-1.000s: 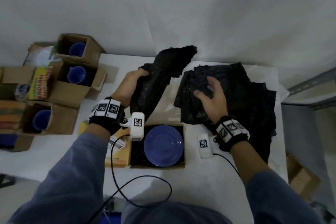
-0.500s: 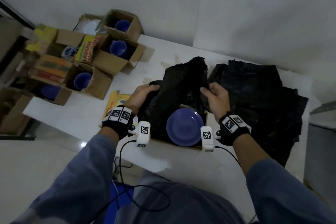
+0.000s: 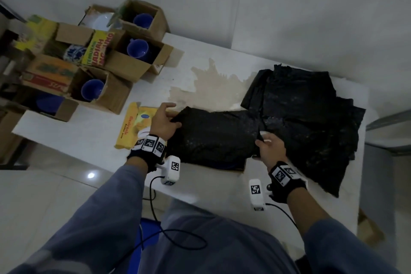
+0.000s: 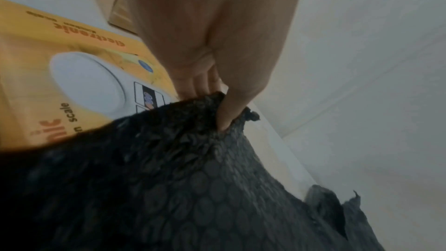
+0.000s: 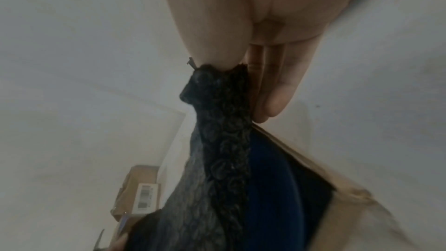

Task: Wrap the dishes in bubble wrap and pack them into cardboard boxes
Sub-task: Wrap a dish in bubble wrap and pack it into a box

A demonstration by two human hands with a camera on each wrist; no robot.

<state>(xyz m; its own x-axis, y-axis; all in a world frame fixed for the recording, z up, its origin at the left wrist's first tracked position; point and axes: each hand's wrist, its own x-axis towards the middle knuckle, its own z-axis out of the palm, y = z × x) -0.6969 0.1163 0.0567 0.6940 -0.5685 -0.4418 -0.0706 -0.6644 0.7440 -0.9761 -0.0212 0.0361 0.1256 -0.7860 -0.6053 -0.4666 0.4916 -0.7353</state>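
A sheet of black bubble wrap is stretched flat between both hands over a shallow cardboard box near the table's front edge. My left hand pinches the sheet's left corner between thumb and fingers. My right hand pinches the right edge. The blue plate lies in the box under the sheet; it is hidden in the head view and shows only in the right wrist view. A pile of more black bubble wrap lies to the right.
Several open cardboard boxes with blue cups stand at the table's left end. A yellow kitchen-scale carton lies flat beside my left hand. A stain marks the white table behind the sheet. Walls close the far side.
Both hands have drawn apart and lowered, spreading the bunched sheet flat over the box. The blue plate, visible before, is now covered. The head view has shifted.
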